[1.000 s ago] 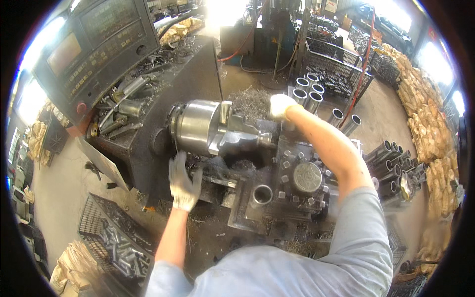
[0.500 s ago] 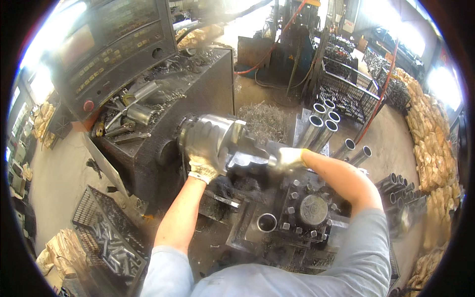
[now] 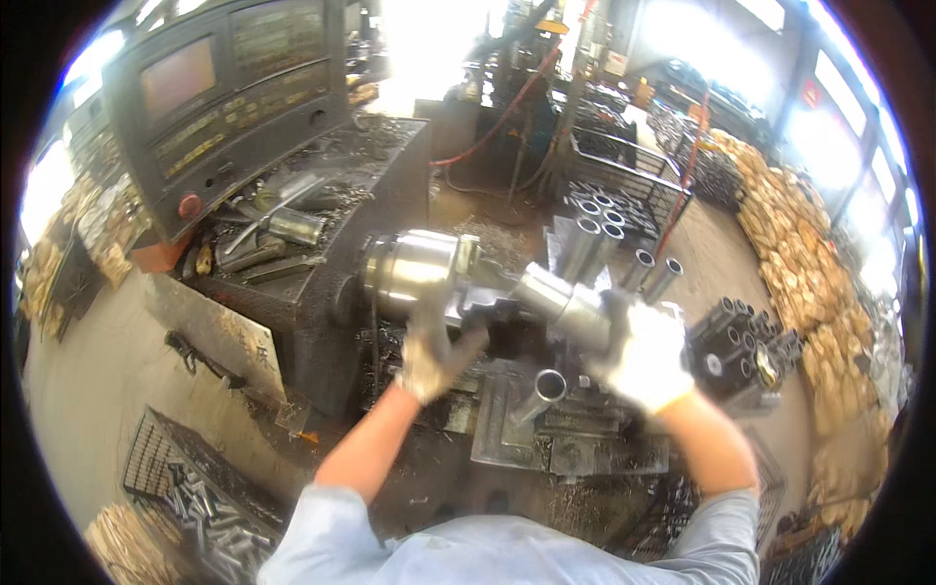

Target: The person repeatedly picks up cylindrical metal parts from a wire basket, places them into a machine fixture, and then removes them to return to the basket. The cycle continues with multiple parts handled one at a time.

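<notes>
A shiny round lathe chuck (image 3: 414,270) sticks out from the dark machine housing. My left hand (image 3: 434,356), in a soiled white glove, is at the chuck's lower right side, thumb apart from the fingers, with nothing seen in it. My right hand (image 3: 645,356), also gloved and somewhat blurred, closes round the right end of a bright metal tube (image 3: 554,295). The tube lies tilted to the right of the chuck; its held end is hidden by the glove. Just below it, a short open tube (image 3: 548,388) stands on the machine's carriage (image 3: 502,429).
A control panel (image 3: 234,97) with a red button rises at the left. Loose metal parts (image 3: 283,224) lie on the housing. Several steel tubes (image 3: 585,244) stand beyond the carriage, with darker tubes (image 3: 736,336) at right. A mesh crate (image 3: 161,463) holds short pieces. Sacks (image 3: 790,253) line the right side.
My left hand has come off the chuck's face to below it. My right hand has moved right and nearer, now with the bright tube in it. The whole view has shifted.
</notes>
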Motion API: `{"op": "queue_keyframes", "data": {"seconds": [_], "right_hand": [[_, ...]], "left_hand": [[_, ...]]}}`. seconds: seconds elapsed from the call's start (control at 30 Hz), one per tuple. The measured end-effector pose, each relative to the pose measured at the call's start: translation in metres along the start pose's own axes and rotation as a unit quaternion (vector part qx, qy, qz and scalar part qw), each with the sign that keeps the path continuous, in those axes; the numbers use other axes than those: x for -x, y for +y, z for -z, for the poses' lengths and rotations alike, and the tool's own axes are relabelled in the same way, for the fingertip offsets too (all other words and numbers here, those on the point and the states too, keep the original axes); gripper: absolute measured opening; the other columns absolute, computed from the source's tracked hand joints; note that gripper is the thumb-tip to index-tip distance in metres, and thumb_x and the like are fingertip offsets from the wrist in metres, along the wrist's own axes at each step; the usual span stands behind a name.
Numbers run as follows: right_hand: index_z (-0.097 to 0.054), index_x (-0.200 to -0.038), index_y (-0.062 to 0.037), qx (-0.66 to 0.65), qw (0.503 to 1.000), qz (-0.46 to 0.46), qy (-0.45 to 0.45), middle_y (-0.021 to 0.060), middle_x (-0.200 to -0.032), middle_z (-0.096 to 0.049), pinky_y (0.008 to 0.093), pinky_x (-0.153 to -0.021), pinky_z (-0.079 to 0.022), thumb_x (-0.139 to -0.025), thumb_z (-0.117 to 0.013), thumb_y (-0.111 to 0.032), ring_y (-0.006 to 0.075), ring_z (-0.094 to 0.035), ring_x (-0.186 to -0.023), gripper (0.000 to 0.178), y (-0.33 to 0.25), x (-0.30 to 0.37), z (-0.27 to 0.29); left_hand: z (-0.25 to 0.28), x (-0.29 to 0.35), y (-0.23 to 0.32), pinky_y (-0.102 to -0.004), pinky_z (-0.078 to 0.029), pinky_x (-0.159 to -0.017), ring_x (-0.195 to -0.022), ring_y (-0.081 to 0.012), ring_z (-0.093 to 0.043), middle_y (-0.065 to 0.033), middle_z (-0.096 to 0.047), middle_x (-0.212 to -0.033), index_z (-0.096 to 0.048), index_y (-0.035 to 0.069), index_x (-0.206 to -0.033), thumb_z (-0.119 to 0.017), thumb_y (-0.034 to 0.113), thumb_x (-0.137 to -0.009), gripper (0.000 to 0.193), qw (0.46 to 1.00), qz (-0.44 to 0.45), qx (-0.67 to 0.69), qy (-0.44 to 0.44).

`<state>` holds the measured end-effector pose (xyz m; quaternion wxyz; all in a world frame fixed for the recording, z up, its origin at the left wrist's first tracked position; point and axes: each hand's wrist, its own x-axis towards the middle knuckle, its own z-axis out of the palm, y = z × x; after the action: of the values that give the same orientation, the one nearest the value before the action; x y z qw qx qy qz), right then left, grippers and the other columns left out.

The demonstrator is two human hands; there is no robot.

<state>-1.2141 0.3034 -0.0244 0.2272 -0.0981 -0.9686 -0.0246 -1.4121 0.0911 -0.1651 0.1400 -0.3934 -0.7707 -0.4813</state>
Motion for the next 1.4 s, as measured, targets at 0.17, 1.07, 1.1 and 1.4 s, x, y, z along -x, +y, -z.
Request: {"op": "queue_keyframes", "data": {"seconds": [0.17, 1.07, 1.1, 1.4], "right_hand": [[-0.046, -0.15, -0.0063, -0.174, 0.979, 0.014, -0.105, 0.0239, -0.122, -0.069, 0.0514, -0.078, -0.063, -0.073, -0.09, -0.032, 0.0419, -0.076, -0.093, 0.092, -0.089, 0.102, -0.041], [-0.072, -0.109, -0.0057, -0.315, 0.868, -0.331, -0.196, 0.0177, -0.101, -0.078, 0.0422, -0.085, -0.062, -0.082, -0.086, -0.025, 0.0338, -0.077, -0.093, 0.037, 0.027, 0.227, -0.12], [-0.072, -0.113, -0.006, -0.213, 0.898, -0.324, -0.209, 0.0189, -0.101, -0.078, 0.0446, -0.085, -0.062, -0.084, -0.082, -0.025, 0.0377, -0.076, -0.094, 0.036, 0.019, 0.228, -0.115], [-0.068, -0.113, -0.0056, -0.121, 0.963, -0.075, -0.227, 0.0205, -0.105, -0.07, 0.0515, -0.07, -0.062, -0.086, -0.078, -0.032, 0.04, -0.075, -0.082, 0.039, -0.105, 0.188, -0.212]], "left_hand": [[-0.019, 0.145, 0.072, -0.0426, -0.046, -0.118, -0.135, -0.026, -0.06, -0.0128, -0.061, -0.146, -0.044, 0.0, -0.158, -0.071, 0.021, -0.099, 0.069, 0.761, 0.405, 0.507, -0.011], [-0.101, 0.085, 0.056, -0.0392, -0.058, -0.101, -0.115, -0.0218, -0.071, -0.0156, -0.075, -0.123, -0.054, 0.002, -0.147, -0.1, 0.022, -0.077, 0.086, 0.972, 0.144, 0.054, -0.177], [-0.108, 0.08, 0.051, -0.0392, -0.058, -0.102, -0.115, -0.022, -0.071, -0.0154, -0.074, -0.124, -0.056, 0.002, -0.146, -0.1, 0.021, -0.077, 0.085, 0.982, 0.111, 0.066, -0.141], [-0.034, 0.101, -0.018, -0.0454, -0.064, -0.088, -0.108, -0.0284, -0.071, -0.013, -0.072, -0.117, -0.061, 0.004, -0.136, -0.07, 0.056, -0.101, 0.063, 0.799, 0.368, 0.475, 0.024]]}}
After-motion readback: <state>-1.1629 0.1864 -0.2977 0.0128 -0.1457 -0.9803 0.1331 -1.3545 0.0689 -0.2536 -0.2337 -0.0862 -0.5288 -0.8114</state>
